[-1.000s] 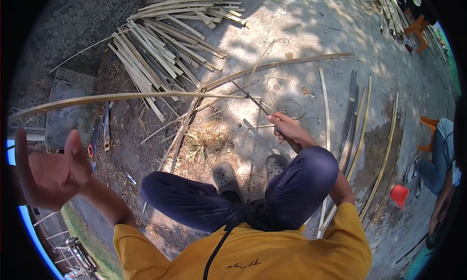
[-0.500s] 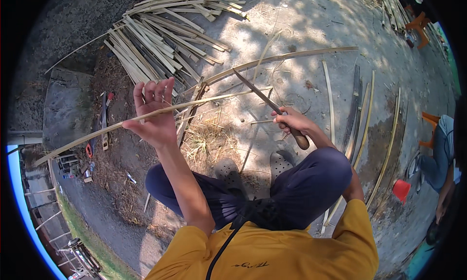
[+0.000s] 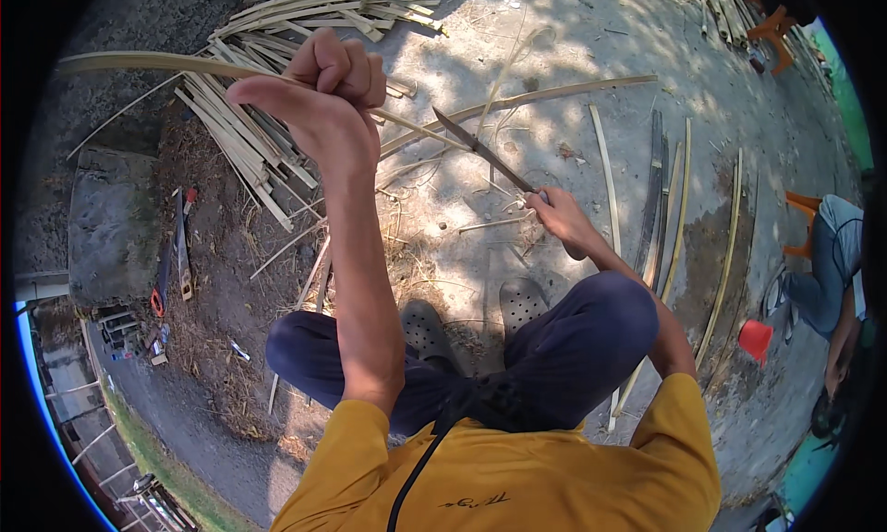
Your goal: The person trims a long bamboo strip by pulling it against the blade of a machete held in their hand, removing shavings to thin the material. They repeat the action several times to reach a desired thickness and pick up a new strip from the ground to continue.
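Observation:
My left hand (image 3: 337, 93) is raised at the upper left, its fingers curled around a long pale bamboo strip (image 3: 166, 63). One end of the strip reaches far left; the other slants down toward the knife's blade. In my right hand (image 3: 565, 223) is a knife (image 3: 485, 151) with a long, dark, pointed blade angled up and left. Its handle is mostly hidden in the grip. The strip's right end lies close to the blade; I cannot tell whether they touch. A thin stick (image 3: 496, 223) ends beside my right fingers, and whether they hold it is unclear.
A heap of bamboo strips (image 3: 245, 153) lies beyond my left hand. More strips (image 3: 684, 199) lie on the right, near a red container (image 3: 755, 340). A saw (image 3: 164, 264) rests at left. Another person (image 3: 818, 273) sits at far right by an orange stool (image 3: 802, 220).
My left hand has risen and its fingers have closed around the bamboo strip. The strip's left end has swung upward. My right hand has moved slightly up with the knife.

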